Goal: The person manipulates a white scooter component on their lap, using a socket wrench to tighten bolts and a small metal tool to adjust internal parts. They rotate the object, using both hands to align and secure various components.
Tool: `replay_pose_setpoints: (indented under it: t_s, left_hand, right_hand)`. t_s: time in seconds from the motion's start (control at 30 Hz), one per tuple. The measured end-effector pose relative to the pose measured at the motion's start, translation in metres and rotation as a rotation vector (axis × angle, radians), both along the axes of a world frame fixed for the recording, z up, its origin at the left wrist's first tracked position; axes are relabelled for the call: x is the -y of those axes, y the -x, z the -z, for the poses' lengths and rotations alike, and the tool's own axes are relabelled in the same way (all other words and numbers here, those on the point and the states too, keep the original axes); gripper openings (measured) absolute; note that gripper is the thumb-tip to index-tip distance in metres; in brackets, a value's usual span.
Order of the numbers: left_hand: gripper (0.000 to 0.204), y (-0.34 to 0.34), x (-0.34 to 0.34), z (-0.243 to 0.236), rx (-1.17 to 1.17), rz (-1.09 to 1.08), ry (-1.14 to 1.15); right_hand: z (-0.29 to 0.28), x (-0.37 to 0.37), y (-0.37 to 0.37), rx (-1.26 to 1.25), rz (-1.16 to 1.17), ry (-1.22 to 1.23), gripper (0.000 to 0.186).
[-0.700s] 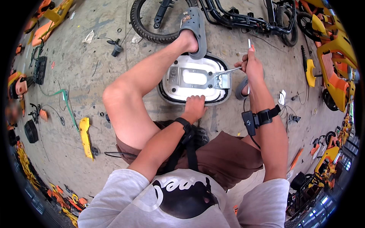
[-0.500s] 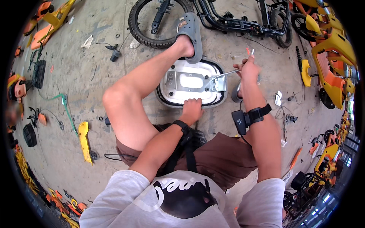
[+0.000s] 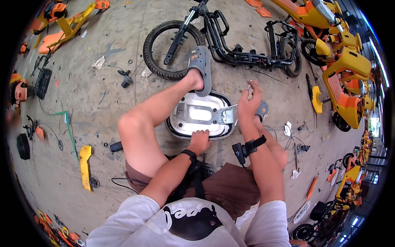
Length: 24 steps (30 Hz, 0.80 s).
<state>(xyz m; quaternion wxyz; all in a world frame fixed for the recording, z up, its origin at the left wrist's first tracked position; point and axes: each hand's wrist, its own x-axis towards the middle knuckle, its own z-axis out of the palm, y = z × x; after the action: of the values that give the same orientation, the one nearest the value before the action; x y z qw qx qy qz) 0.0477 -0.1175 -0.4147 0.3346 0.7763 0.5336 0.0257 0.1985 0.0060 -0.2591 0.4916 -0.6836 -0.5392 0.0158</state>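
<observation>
An oval seat base, white underneath with a dark rim and a metal plate across it, lies upside down on the floor between my legs. My left hand is closed over its near rim. My right hand is closed at the right end of the seat base, on a thin metal rod tool that reaches toward the hinge bracket. Its index finger points away, and a small pale stick-like thing shows by the fingers, too small to name. My palm hides the tool's other end.
My left foot's grey clog is at the seat base's far edge. Beyond lies a black scooter frame with its wheel. Yellow scooters line the right side. A yellow panel and loose parts are scattered on the floor.
The view has tilted, so the scooter frame and seat base sit lower in it. My right hand has moved closer to the hinge bracket; my left hand stays on the near rim.
</observation>
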Motion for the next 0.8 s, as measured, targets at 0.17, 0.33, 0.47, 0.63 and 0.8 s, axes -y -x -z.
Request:
replay_pose_setpoints:
  t_s: [0.17,0.33,0.47,0.63,0.8]
  left_hand:
    - [0.040,0.001,0.002,0.001,0.009,-0.005,0.001]
    - [0.039,0.005,0.007,0.005,0.014,-0.030,0.011]
    - [0.038,0.005,0.011,0.005,0.054,-0.051,-0.028]
    - [0.035,-0.004,0.016,0.020,0.054,-0.106,-0.103]
    - [0.033,-0.004,0.013,0.016,0.041,-0.094,-0.064]
  right_hand:
    - [-0.004,-0.003,-0.012,-0.328,-0.364,0.263,0.028]
    - [-0.018,-0.007,-0.027,-0.282,-0.624,0.432,0.043]
    - [-0.037,-0.001,-0.049,0.337,-0.808,0.514,0.061]
    - [-0.055,-0.012,-0.055,0.680,-0.906,0.581,0.037]
    - [-0.060,-0.029,-0.044,1.188,-0.906,0.425,0.027]
